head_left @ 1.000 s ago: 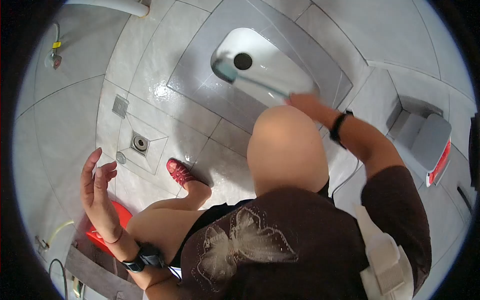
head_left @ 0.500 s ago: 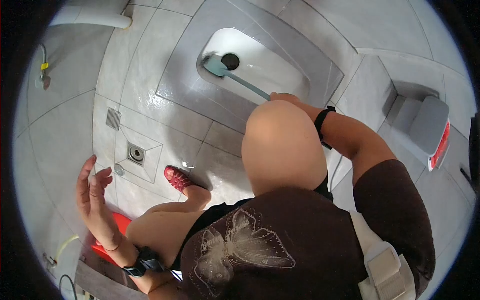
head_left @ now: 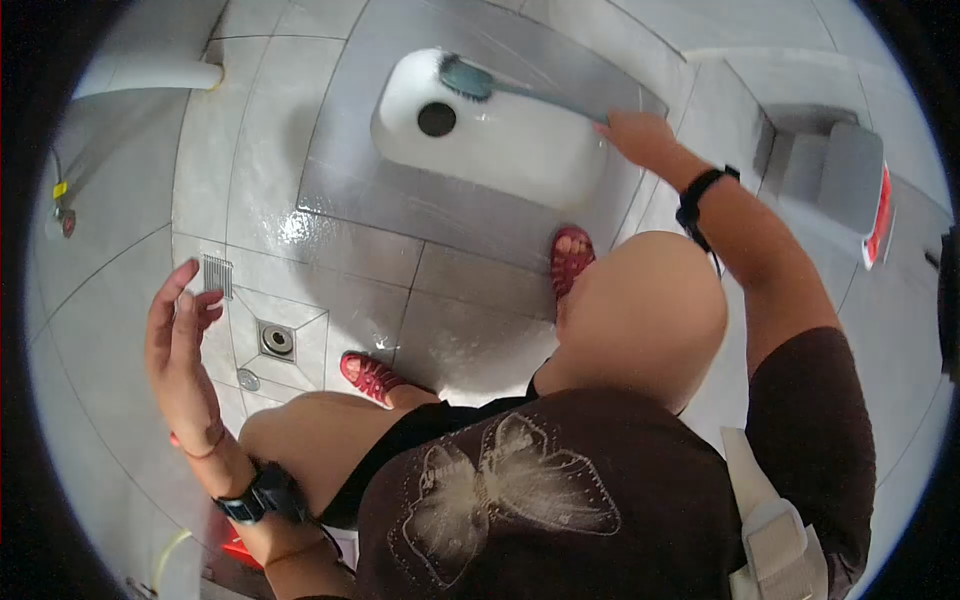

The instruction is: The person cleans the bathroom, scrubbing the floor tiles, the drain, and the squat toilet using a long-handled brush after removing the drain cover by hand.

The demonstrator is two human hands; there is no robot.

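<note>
The right hand point(head_left: 640, 135) was closed around the handle end of the brush point(head_left: 520, 88), a teal long-handled scrubbing tool. The grip sat at the far end of the handle, probably to keep the hand clear of the wet basin while giving full reach. The bristle head lay at the upper rim of the squat toilet pan point(head_left: 500, 150), just beside and above the drain hole point(head_left: 437, 119), with the handle running across the pan's far edge to the hand at its right side.

The right arm was extended forward and slightly left, past the raised right knee point(head_left: 640, 310), elbow nearly straight. A black wristband point(head_left: 700, 195) sat on the wrist.

The left hand point(head_left: 180, 340) held nothing. Its palm was open, fingers loosely spread and pointing upward, raised well clear of the floor at the person's left side. This pose reads as a counterbalance for the crouched stance. A black watch point(head_left: 260, 495) was strapped further down the forearm.

Both feet wore red sandals: one point(head_left: 570, 258) near the front edge of the pan's grey surround, the other point(head_left: 368, 375) further back on the wet tiled floor point(head_left: 300, 130). A square floor drain point(head_left: 277, 340) and a small grille point(head_left: 217, 275) lay near the left hand. A grey bin with a red edge point(head_left: 850, 190) stood at the right, well apart from the pan.
</note>
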